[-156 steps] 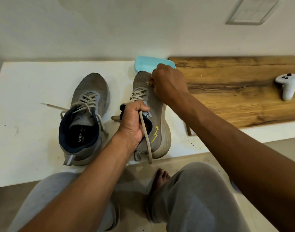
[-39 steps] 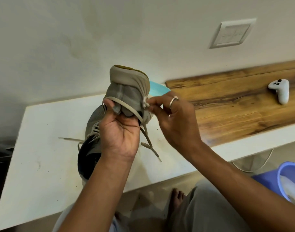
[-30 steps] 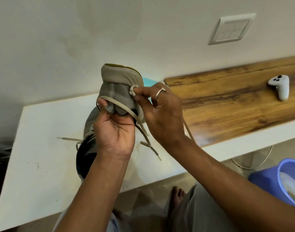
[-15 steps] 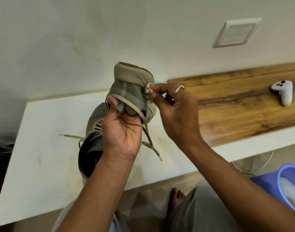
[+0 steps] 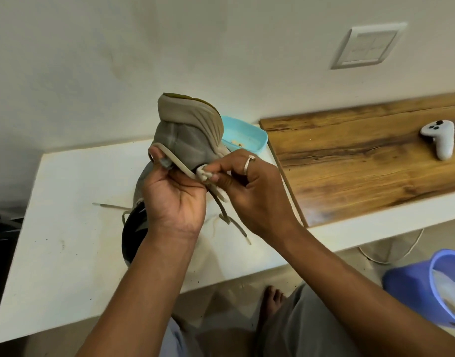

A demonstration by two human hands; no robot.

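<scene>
— Shoe (image 5: pixel 185 140), position?
— Raised off the white table (image 5: pixel 66 240), sole uppermost, in front of the wall, mid-scene.
— Log from the left.
— Second shoe (image 5: pixel 132 228) lies on the table, mostly hidden behind the left wrist.
— State of left hand (image 5: pixel 175 199)?
— Clamped on the raised shoe from below, palm toward the camera, fingers curled round its lower end. One finger hooks a loop of the lace (image 5: pixel 178 163).
— State of right hand (image 5: pixel 249 191)?
— Thumb and forefinger pinch the knot (image 5: pixel 203 173) in that lace, just beside the left thumb. Ring (image 5: pixel 248 163) on one finger. Loose lace ends hang below the knot.
— Further right?
— Blue dish (image 5: pixel 249 137) on the table behind the raised shoe, just beside the wooden board (image 5: pixel 363 163). White controller (image 5: pixel 440 137) rests on the board, far right. Purple bucket (image 5: pixel 414 287) on the floor, near right.
</scene>
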